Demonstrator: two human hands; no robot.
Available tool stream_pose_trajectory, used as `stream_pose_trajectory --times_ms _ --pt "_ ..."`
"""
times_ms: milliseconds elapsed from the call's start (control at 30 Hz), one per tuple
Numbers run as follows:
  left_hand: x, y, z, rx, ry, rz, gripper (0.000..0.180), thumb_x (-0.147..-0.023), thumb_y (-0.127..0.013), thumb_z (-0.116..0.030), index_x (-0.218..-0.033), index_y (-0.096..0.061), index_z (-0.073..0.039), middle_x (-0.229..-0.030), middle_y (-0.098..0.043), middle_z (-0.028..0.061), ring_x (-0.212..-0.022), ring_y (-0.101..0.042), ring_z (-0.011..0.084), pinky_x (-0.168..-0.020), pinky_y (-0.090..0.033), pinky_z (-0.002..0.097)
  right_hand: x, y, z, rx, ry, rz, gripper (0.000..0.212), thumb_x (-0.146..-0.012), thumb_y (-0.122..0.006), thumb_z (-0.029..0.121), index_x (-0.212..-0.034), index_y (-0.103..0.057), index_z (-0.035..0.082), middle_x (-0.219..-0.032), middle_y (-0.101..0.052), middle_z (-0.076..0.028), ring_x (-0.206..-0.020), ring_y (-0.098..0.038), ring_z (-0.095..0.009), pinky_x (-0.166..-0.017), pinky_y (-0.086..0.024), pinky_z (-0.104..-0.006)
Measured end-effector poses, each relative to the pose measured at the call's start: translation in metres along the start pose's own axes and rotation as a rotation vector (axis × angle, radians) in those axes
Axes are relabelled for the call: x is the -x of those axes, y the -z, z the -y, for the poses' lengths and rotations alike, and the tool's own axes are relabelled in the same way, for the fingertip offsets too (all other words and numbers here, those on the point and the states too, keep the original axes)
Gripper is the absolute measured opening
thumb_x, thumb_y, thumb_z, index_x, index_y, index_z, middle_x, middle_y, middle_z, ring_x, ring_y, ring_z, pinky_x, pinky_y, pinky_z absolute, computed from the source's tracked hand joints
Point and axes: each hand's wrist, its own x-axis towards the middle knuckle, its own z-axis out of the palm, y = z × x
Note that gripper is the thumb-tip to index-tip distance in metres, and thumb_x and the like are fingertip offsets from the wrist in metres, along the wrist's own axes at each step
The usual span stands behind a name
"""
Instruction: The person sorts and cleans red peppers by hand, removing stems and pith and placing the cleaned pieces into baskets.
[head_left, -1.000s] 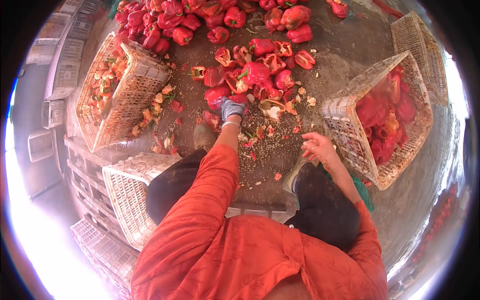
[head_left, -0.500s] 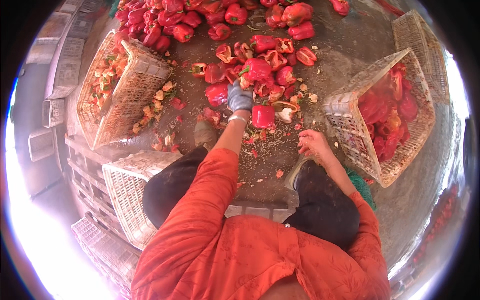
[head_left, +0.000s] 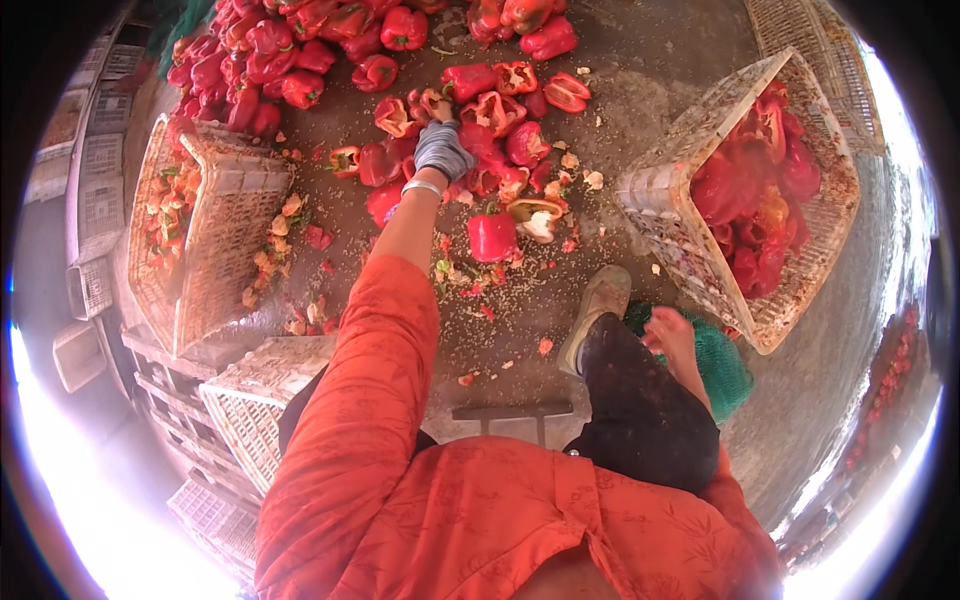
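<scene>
My left hand (head_left: pixel 442 150), in a grey glove with a pale band at the wrist, reaches into the loose cluster of red bell peppers on the floor. Its fingers close on a cut red bell pepper half (head_left: pixel 430 104), partly hidden by the hand. Around it lie more cut peppers, among them an opened half (head_left: pixel 497 113). A whole-looking red bell pepper (head_left: pixel 492 238) sits nearer to me, beside a half with pale core (head_left: pixel 538 218). My bare right hand (head_left: pixel 672 335) hangs by my right knee, fingers curled; whatever they hold cannot be made out.
A large heap of red peppers (head_left: pixel 270 50) lies at the far left. A tilted crate (head_left: pixel 240 215) holds pale cores; another crate (head_left: pixel 665 205) at the right holds red peppers. Green netting (head_left: pixel 722 375) lies by my right shoe (head_left: pixel 600 305). Seeds and scraps litter the floor.
My left hand has moved forward onto the cut pepper half. My right hand has drawn back toward my knee. The whole view has shifted, baring the shoe and netting.
</scene>
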Motion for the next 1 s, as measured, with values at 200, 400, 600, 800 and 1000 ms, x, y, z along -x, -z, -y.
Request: stream_pose_trajectory --times_ms 200,400,600,800,1000 --pt "0.041 -0.007 0.019 1.941 0.284 0.255 0.057 -0.071 -0.075 -0.016 -0.119 -0.048 0.000 -0.106 -0.061 0.0116 -0.094 -0.062 0.0289 -0.083 -0.053 0.0461 0.020 -0.017 0.034 -0.053 0.109 0.027 0.033 -0.085 -0.060 0.015 -0.116 -0.054 0.003 -0.085 -0.062 -0.008 -0.063 -0.062 -0.013 -0.049 -0.047 -0.0219" --pt "0.108 0.030 -0.055 2.306 -0.112 0.421 0.059 -0.072 -0.075 -0.019 -0.122 -0.050 -0.001 -0.117 -0.059 0.0100 -0.110 -0.056 0.0266 -0.096 -0.045 0.0399 0.028 -0.109 0.173 -0.057 0.428 0.275 0.044 -0.088 -0.059 0.025 -0.124 -0.048 0.004 -0.096 -0.062 -0.005 -0.077 -0.063 -0.014 -0.059 -0.050 -0.0245" --pt "0.147 0.093 -0.101 1.978 -0.279 0.530 0.062 -0.073 -0.075 -0.020 -0.126 -0.047 -0.001 -0.116 -0.059 0.0070 -0.108 -0.055 0.0206 -0.095 -0.043 0.0354 0.059 -0.145 0.223 -0.413 0.469 0.387 0.033 -0.085 -0.063 0.018 -0.113 -0.055 0.002 -0.093 -0.062 -0.006 -0.078 -0.061 -0.013 -0.068 -0.051 -0.0277" --pt "0.179 0.151 -0.121 1.375 -0.392 0.021 0.060 -0.079 -0.067 -0.010 -0.133 -0.042 -0.004 -0.121 -0.053 0.0095 -0.106 -0.053 0.0159 -0.088 -0.047 0.0291 0.108 -0.140 0.229 -0.110 0.764 0.311 0.031 -0.085 -0.059 0.013 -0.115 -0.057 0.004 -0.089 -0.062 -0.001 -0.078 -0.058 -0.009 -0.069 -0.048 -0.0234" --pt "0.238 0.239 -0.142 1.274 -0.577 -0.039 0.055 -0.076 -0.072 -0.009 -0.126 -0.049 -0.002 -0.111 -0.059 0.0072 -0.101 -0.055 0.0159 -0.090 -0.046 0.0285 0.181 -0.119 0.260 0.006 0.942 0.333 0.034 -0.086 -0.064 0.029 -0.106 -0.060 0.002 -0.082 -0.059 -0.002 -0.072 -0.053 -0.008 -0.062 -0.044 -0.0235"
